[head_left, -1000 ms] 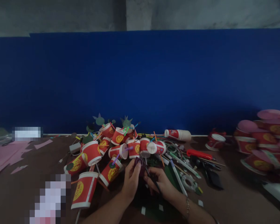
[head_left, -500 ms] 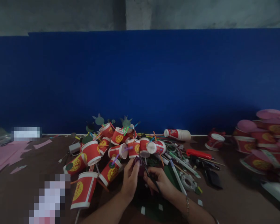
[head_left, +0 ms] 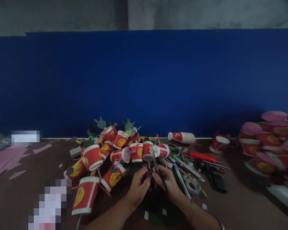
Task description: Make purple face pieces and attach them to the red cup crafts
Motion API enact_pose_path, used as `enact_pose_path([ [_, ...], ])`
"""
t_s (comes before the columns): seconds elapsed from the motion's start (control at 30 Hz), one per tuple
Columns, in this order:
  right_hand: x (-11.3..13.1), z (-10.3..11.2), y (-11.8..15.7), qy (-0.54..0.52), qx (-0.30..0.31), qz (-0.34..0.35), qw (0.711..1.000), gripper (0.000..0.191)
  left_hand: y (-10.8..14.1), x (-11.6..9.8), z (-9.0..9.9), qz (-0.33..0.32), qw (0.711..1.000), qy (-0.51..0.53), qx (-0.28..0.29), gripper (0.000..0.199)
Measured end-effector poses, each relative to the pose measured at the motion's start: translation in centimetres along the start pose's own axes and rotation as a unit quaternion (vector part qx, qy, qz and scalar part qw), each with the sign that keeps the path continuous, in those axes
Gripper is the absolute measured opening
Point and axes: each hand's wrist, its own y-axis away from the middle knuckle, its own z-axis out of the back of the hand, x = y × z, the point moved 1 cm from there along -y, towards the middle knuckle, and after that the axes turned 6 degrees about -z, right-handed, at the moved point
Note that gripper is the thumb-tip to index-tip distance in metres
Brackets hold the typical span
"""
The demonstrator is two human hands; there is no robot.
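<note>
Brown worktop is backed by a wide blue panel; grey wall is seen above, broken by a paler upright strip. Dimly lit.

The head view looks forward and down over the table.

two hands, one held pair of scissors
</note>
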Motion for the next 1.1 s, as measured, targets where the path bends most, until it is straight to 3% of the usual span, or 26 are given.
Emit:
enact_pose_path([
  [0.27,0.4,-0.2,0.0,0.004,-0.042,0.033,0.999,0.041,-0.4,0.2,0.1,-0.001,0.999,-0.014,-0.042,0.019],
  [0.53,-0.3,-0.9,0.2,0.02,0.082,0.006,0.996,0.032,-0.3,0.5,0.7,-0.018,0.987,0.004,-0.159,0.021],
  [0.73,-1.3,-0.8,0.1,0.052,0.104,0.027,0.993,0.026,-0.5,1.0,0.7,-0.019,0.988,-0.021,-0.15,0.02],
  [1.1,-0.9,-0.9,0.1,0.044,0.096,0.018,0.994,0.025,-0.3,1.1,0.7,-0.02,0.991,-0.009,-0.13,0.019],
])
